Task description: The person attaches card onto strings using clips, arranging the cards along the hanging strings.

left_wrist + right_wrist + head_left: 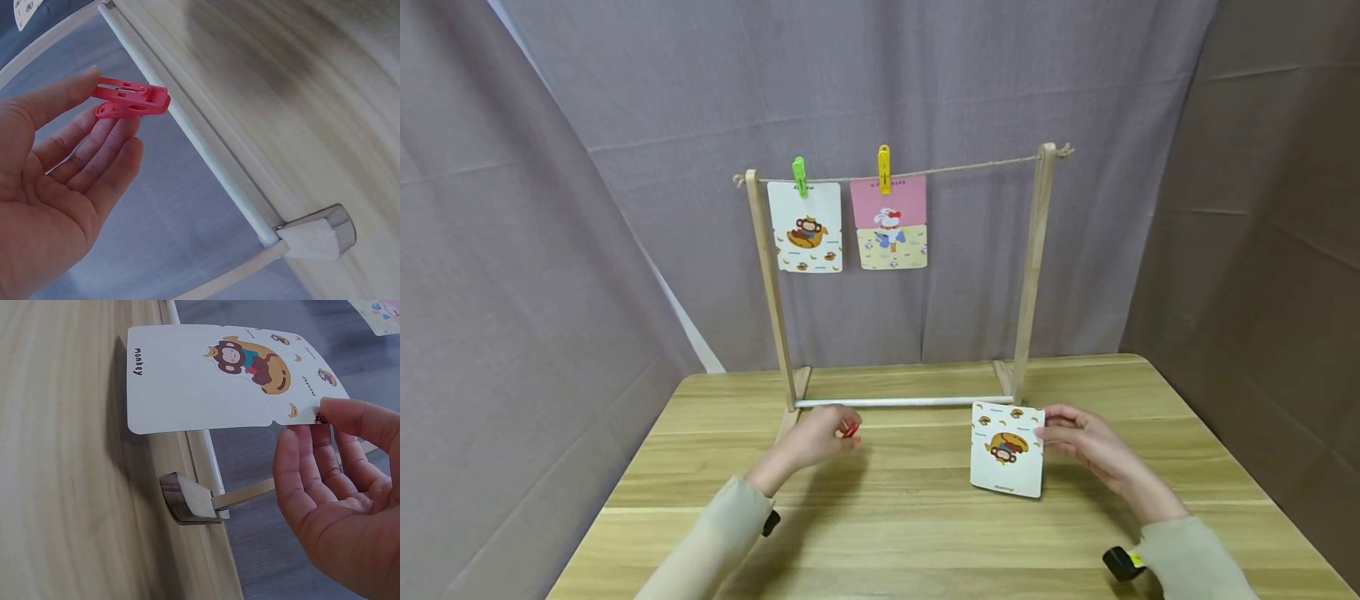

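Note:
Between thumb and fingers my left hand (820, 435) pinches a red clothespin (132, 99) by its handle ends. The left wrist view shows its nose pointing away from the palm. On the right, my right hand (1092, 446) pinches a white monkey card (1007, 450) at its edge, above the table. The card's "monkey" lettering is at the lower end in the head view. Beyond both hands, a twine line (981, 164) carries another monkey card (805, 229) under a green clothespin (800, 177) and a pink and yellow card (890, 225) under a yellow clothespin (884, 169).
A wooden frame with a left post (771, 292) and a right post (1033, 275) stands at the back of the wooden table (895, 517). A white rod (910, 402) joins the posts low down. Grey curtains (985, 100) hang behind and at the sides.

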### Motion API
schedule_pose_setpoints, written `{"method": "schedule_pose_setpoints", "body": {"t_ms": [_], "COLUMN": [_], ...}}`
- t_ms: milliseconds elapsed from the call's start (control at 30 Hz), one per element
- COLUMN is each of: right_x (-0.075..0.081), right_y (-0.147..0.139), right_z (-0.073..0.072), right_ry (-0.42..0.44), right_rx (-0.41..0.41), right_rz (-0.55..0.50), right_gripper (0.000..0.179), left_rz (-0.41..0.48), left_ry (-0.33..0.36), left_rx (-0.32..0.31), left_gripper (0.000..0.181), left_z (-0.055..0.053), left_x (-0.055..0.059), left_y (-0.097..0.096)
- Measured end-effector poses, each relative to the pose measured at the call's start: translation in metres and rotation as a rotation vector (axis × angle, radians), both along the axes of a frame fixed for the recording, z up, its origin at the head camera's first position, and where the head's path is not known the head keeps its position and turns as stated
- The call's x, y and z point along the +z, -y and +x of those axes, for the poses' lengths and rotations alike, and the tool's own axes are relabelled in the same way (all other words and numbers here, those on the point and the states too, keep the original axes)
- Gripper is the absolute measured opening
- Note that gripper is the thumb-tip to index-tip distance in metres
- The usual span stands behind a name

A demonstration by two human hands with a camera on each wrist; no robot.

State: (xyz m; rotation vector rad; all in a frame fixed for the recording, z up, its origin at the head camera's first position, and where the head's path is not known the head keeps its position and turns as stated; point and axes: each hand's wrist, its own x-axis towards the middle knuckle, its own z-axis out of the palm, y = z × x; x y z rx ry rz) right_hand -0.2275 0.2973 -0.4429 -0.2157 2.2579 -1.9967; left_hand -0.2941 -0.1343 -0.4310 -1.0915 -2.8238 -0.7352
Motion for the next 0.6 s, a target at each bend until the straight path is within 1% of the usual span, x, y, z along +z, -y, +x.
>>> {"method": "schedule_pose_setpoints", "body": {"t_ms": [100, 233, 400, 600], "right_x": [0.003, 0.007, 0.013, 0.021], "right_y": [0.000, -0.001, -0.003, -0.005], "right_z": [-0.003, -0.006, -0.009, -0.012], "right_ry": [-0.012, -0.030, -0.050, -0.060], "right_rx": [0.000, 0.000, -0.005, -0.001], "right_rz": [-0.007, -0.018, -0.028, -0.049], "right_gripper": [0.037, 0.031, 0.028, 0.024], "left_rz": [-0.012, -0.014, -0.009, -0.019], "left_ry": [-0.017, -0.039, -0.033, -0.020], "left_rx": [0.001, -0.012, -0.011, -0.011], "left_gripper": [0.016, 0.015, 0.014, 0.019], "left_z": [-0.002, -0.003, -0.004, -0.006], "left_x": [0.003, 0.006, 0.011, 0.016], "left_y": [-0.001, -0.002, -0.002, -0.003]}}
